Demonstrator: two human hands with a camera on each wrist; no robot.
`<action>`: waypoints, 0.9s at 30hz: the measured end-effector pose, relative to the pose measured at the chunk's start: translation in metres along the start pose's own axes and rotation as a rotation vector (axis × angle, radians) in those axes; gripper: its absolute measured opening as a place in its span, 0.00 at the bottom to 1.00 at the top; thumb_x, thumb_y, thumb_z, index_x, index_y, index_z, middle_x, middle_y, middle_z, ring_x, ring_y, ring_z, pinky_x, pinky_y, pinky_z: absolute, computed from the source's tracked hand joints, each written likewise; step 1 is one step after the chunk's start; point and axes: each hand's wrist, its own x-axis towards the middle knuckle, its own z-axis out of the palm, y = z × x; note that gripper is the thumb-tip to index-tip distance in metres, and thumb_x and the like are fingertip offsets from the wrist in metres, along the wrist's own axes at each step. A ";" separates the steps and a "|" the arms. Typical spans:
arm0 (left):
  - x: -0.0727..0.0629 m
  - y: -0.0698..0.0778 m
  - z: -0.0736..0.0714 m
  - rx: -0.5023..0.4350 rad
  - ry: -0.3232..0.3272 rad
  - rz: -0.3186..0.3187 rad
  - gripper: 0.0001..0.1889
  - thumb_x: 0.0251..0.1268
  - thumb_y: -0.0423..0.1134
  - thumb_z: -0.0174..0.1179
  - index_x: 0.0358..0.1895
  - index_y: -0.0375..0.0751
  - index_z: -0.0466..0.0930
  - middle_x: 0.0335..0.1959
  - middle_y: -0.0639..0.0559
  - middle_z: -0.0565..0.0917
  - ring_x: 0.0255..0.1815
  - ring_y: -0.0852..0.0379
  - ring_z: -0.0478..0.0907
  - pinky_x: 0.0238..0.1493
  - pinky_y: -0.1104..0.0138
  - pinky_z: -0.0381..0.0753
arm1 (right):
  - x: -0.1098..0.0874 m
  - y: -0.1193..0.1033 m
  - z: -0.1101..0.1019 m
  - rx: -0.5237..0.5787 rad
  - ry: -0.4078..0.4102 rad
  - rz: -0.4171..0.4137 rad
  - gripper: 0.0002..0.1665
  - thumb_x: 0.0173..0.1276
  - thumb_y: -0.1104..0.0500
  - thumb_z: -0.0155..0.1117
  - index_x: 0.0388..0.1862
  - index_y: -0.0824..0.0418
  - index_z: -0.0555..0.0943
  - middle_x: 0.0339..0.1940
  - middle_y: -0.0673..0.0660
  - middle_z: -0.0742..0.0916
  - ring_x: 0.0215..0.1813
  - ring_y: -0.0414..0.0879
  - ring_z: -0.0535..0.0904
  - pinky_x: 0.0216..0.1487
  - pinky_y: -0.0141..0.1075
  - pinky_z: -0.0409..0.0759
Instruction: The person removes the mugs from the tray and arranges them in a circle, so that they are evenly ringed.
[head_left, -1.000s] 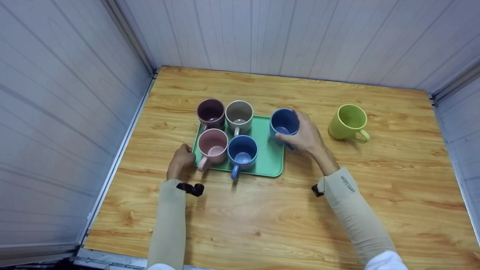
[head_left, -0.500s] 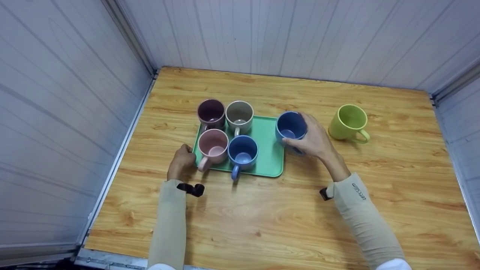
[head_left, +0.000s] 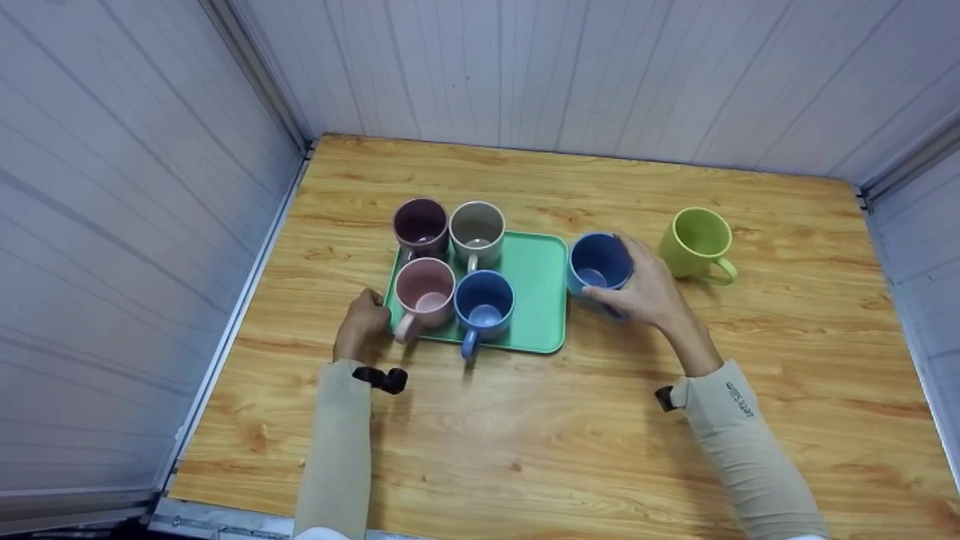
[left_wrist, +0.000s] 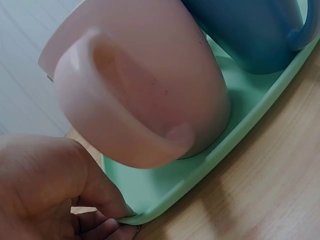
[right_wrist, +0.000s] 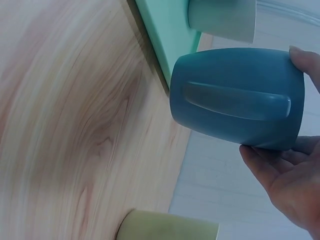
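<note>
My right hand (head_left: 649, 289) grips a blue mug (head_left: 600, 259) near its rim, just off the right edge of the green tray (head_left: 536, 300). In the right wrist view the blue mug (right_wrist: 235, 97) has its handle toward the camera, with fingers and thumb on opposite sides. At the tray's near left corner my left hand (head_left: 365, 313) pinches the rim between thumb and fingers. Four-sided and low-rimmed, the tray bears a pink mug (head_left: 425, 289), a second blue mug (head_left: 486, 304), a grey mug (head_left: 478, 229) and a dark purple mug (head_left: 421, 225).
A yellow-green mug (head_left: 697, 241) stands on the wooden table (head_left: 517, 435), right of the held mug and close behind my right hand. White panel walls (head_left: 570, 67) rise at the back and both sides.
My right hand has moved right and slightly nearer with the blue mug, from over the tray's right part to beyond its edge. The left hand and the tray have stayed put.
</note>
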 end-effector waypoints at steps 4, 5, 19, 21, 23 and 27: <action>0.000 0.000 0.000 0.013 0.001 0.005 0.15 0.57 0.29 0.42 0.49 0.30 0.63 0.45 0.40 0.69 0.49 0.46 0.67 0.51 0.60 0.68 | -0.005 0.003 -0.004 -0.010 0.017 -0.004 0.59 0.44 0.38 0.77 0.70 0.62 0.64 0.65 0.63 0.74 0.65 0.58 0.70 0.63 0.55 0.66; 0.000 0.000 0.000 0.015 0.001 0.005 0.15 0.57 0.29 0.42 0.49 0.30 0.64 0.46 0.40 0.69 0.49 0.46 0.67 0.52 0.60 0.68 | -0.006 0.004 -0.005 -0.008 0.020 -0.003 0.58 0.44 0.38 0.77 0.70 0.62 0.64 0.65 0.63 0.74 0.65 0.58 0.70 0.63 0.55 0.66; 0.000 -0.001 0.001 -0.024 0.005 -0.012 0.14 0.55 0.27 0.42 0.47 0.32 0.63 0.44 0.42 0.68 0.49 0.47 0.66 0.51 0.61 0.67 | -0.023 0.019 -0.013 0.003 0.046 0.024 0.58 0.45 0.39 0.77 0.69 0.64 0.64 0.65 0.63 0.74 0.65 0.59 0.69 0.63 0.56 0.66; 0.001 -0.001 0.001 -0.012 0.002 -0.008 0.15 0.56 0.27 0.42 0.48 0.31 0.63 0.45 0.41 0.69 0.50 0.46 0.67 0.52 0.60 0.67 | -0.025 0.021 -0.014 0.004 0.047 0.028 0.57 0.45 0.39 0.77 0.69 0.64 0.64 0.64 0.63 0.74 0.64 0.59 0.69 0.63 0.56 0.66; 0.002 -0.002 0.001 -0.003 -0.002 -0.005 0.15 0.56 0.28 0.42 0.49 0.31 0.63 0.46 0.41 0.69 0.50 0.46 0.67 0.53 0.59 0.68 | -0.027 0.023 -0.016 0.010 0.050 0.038 0.57 0.45 0.39 0.77 0.69 0.64 0.64 0.64 0.63 0.74 0.64 0.58 0.70 0.62 0.56 0.66; 0.003 -0.002 0.001 0.009 0.006 -0.001 0.15 0.57 0.28 0.42 0.48 0.31 0.64 0.45 0.41 0.69 0.49 0.47 0.67 0.51 0.60 0.68 | -0.031 0.029 -0.020 0.021 0.051 0.055 0.57 0.46 0.40 0.77 0.70 0.64 0.63 0.64 0.64 0.74 0.65 0.59 0.69 0.62 0.57 0.66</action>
